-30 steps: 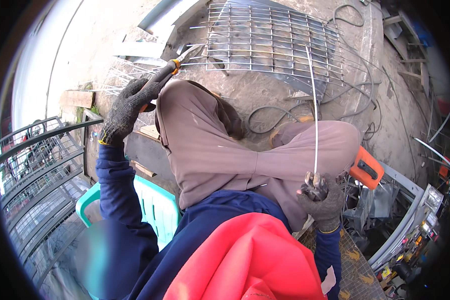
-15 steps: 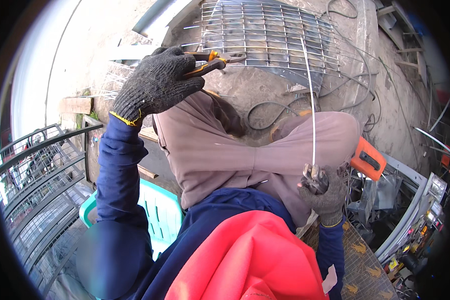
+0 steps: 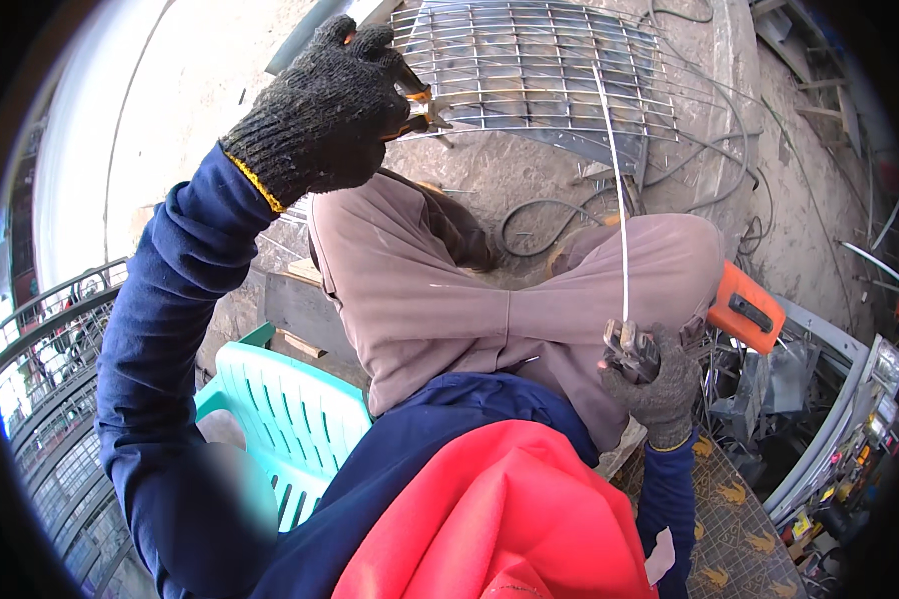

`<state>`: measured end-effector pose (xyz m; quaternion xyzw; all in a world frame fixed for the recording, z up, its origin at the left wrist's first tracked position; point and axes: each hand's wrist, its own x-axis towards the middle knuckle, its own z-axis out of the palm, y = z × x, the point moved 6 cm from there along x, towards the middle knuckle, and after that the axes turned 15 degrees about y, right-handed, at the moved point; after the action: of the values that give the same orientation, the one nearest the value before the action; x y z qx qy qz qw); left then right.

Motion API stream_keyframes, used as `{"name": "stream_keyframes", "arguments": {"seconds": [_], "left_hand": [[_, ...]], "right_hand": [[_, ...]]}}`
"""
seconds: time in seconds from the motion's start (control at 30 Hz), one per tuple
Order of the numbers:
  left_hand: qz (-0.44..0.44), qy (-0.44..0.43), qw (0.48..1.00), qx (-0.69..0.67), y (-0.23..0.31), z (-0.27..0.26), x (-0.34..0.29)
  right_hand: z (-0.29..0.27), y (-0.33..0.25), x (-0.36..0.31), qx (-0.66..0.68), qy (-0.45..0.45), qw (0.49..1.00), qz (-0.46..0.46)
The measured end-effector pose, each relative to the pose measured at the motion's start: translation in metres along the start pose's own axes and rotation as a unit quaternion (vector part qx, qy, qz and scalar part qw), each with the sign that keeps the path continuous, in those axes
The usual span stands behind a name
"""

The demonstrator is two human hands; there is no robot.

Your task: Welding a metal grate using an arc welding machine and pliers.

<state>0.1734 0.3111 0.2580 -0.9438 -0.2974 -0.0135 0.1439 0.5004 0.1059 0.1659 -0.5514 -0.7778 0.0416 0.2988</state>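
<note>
Thin metal rod [image 3: 621,210], running near-vertically through the right centre of the frame, its lower end clamped in the plier-like tool [image 3: 629,349] that the right hand [image 3: 659,384], in a grey knit glove, grips with fingers closed around it at lower right; the rod's upper end reaches the wire grille [image 3: 529,70], a flat panel of parallel bars lying at top centre. Left hand [image 3: 320,110], in a dark knit glove with a yellow cuff edge, raised at upper left of centre, fingers curled shut on the orange-handled pliers [image 3: 420,108], whose tip lies at the grille's left edge. Both arms wear dark blue sleeves; the person's bent knees in brownish trousers [image 3: 440,299] fill the centre, and a red garment [image 3: 499,519] the bottom centre. Below the left arm, a turquoise plastic chair [image 3: 290,409] at lower left. An orange-cased power tool [image 3: 744,309] shows just right of the knee. The ground [image 3: 529,190] is rough, dusty concrete, crossed by dark cables [image 3: 539,215] beneath the grille. Curved metal railings [image 3: 50,329] line the left edge; metal frames and scrap parts [image 3: 819,399] crowd the right edge, above a patterned mat [image 3: 729,529] at lower right
</note>
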Motion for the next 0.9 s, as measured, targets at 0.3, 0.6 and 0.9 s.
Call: {"name": "stream_keyframes", "arguments": {"seconds": [0.3,0.6,0.9], "left_hand": [[-0.038,-0.092,0.995,-0.023,-0.005,-0.003,0.013],[-0.031,-0.009,0.998,-0.051,-0.007,0.005,0.015],[-0.014,-0.164,0.986,0.014,-0.008,0.005,0.037]], "right_hand": [[0.000,0.002,-0.003,0.008,0.001,1.000,0.002],[0.001,0.005,-0.002,0.030,-0.020,0.998,0.043],[0.001,0.007,-0.004,0.029,-0.020,0.998,0.051]]}}
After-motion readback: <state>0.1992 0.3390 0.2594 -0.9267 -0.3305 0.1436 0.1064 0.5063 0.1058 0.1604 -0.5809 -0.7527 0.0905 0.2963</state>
